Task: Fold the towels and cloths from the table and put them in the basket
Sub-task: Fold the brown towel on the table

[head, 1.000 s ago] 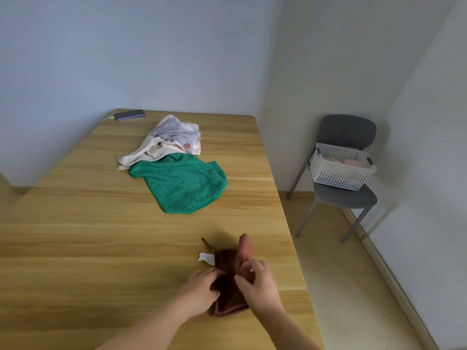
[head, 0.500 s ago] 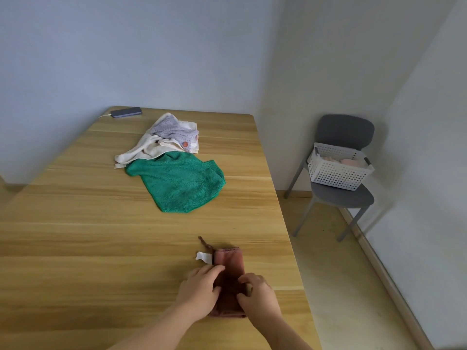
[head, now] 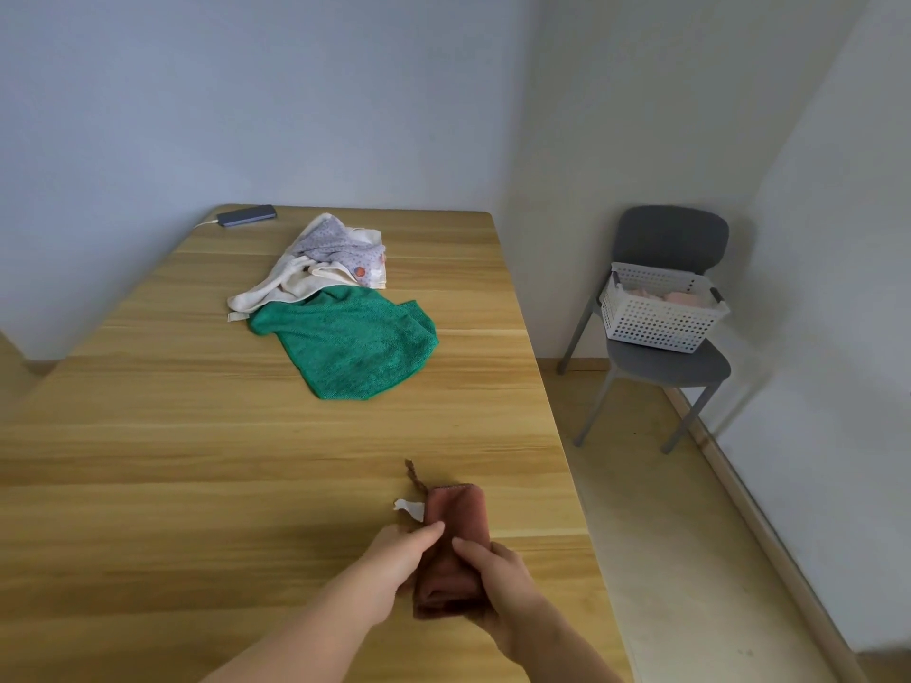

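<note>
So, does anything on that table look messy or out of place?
Just unfolded laundry: a green towel lies crumpled against a cream cloth and a grey dotted cloth. A phone sits at the table's far corner. The brown cloth is folded.

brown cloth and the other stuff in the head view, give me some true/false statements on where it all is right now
1. Both the left hand and the right hand grip the folded brown cloth. True.
2. The basket sits on the table. False: it stands on the grey chair.
3. The green towel lies loose on the table, touching the pale cloths. True.
4. The basket is empty. False: pinkish fabric shows inside it.
5. The phone lies next to the brown cloth. False: it is at the table's far left corner.
</note>
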